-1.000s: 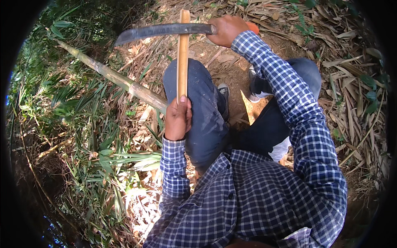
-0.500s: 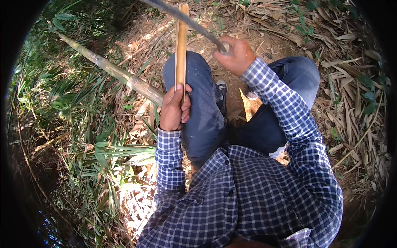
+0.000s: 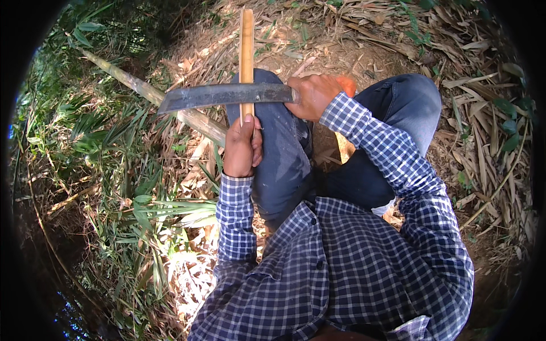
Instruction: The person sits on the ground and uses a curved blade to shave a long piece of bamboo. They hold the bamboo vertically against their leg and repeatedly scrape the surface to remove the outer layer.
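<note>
My left hand [image 3: 243, 146] is closed round the lower end of a split bamboo strip [image 3: 246, 51], which points away from me above my left knee. The strip's pale, hollowed inner side faces up. In my right hand [image 3: 316, 95] is a machete [image 3: 219, 96], gripped by its handle, with an orange end showing behind the fist. Its long dark blade lies flat-on to the view, pointing left and crossing over the strip just beyond my left thumb. Whether the blade touches the strip I cannot tell.
A long bamboo pole [image 3: 136, 85] slants from the far left to beside my left knee [image 3: 267, 125]. Green leafy plants [image 3: 108, 136] crowd the left side. Dry bamboo leaves [image 3: 478, 159] cover the ground at right. My right knee [image 3: 412, 102] is bent outward.
The machete has come down from its raised position and turned, so its blade now crosses the strip. My right hand has moved slightly nearer and left. My left hand keeps its hold.
</note>
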